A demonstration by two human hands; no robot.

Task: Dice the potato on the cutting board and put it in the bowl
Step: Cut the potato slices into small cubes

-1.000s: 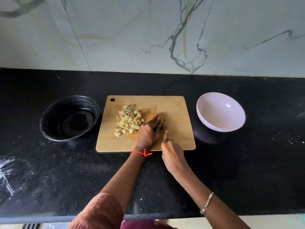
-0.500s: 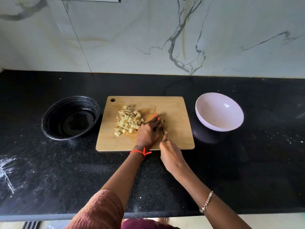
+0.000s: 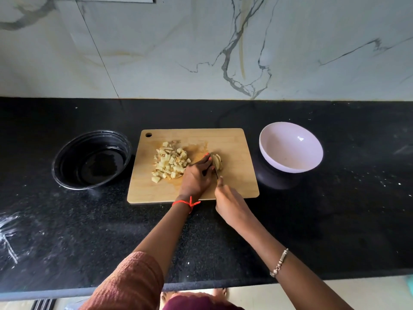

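Pale potato slices (image 3: 218,161) pinned under left hand (image 3: 196,177) fingertips; right hand (image 3: 231,205) wrapped around knife (image 3: 216,173). Curl fingertips back from blade.

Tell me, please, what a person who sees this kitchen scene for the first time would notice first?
The eye goes first to the wooden cutting board in the middle of the black counter, where the left hand steadies potato slices and the right hand holds a knife against them. A pile of diced potato lies on the board's left half. A white bowl stands to the right of the board, a dark bowl to the left.
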